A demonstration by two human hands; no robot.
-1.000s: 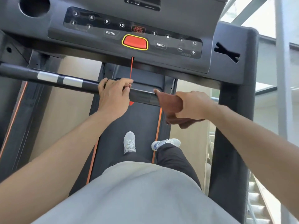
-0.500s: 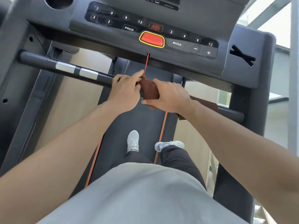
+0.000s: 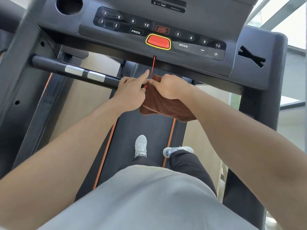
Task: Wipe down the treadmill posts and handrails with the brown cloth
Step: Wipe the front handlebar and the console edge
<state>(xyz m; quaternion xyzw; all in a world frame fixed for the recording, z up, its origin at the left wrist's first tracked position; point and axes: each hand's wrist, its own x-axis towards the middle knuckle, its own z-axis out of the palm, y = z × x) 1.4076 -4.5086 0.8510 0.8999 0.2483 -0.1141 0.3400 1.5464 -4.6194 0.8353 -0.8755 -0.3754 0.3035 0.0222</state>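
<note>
I stand on the treadmill belt (image 3: 146,130), looking down at the front handrail (image 3: 93,77) that runs from 10 o'clock toward centre frame under the console (image 3: 149,30).

My right hand (image 3: 169,87) has its grip clamped on the brown cloth (image 3: 164,105), which is bunched over the rail just right of centre, with a loose tail hanging toward 4 o'clock under my forearm. The rail right of the cloth is hidden.

My left hand (image 3: 131,93) sits on the rail, touching the right hand. Its index finger sticks out straight toward 12 o'clock; the other fingers curl at the rail and seem to pinch the small red clip (image 3: 145,87) on the red safety cord (image 3: 152,67). Can't tell for sure, the knuckles hide it.

Step in hand, as I judge it: clearing the cord and clip out of the way so the cloth can pass the middle of the rail.

To do it well:
- Hold the clip up and off the bar, and don't tug the cord from the red stop button (image 3: 158,41).
- Wrap the cloth fully round the bar, not just on top.
- Slide toward 10 o'clock over the two silver pads (image 3: 84,73) to the left post (image 3: 15,67).
- Gather the hanging tail so it doesn't drag.

The posts look not yet wiped.
</note>
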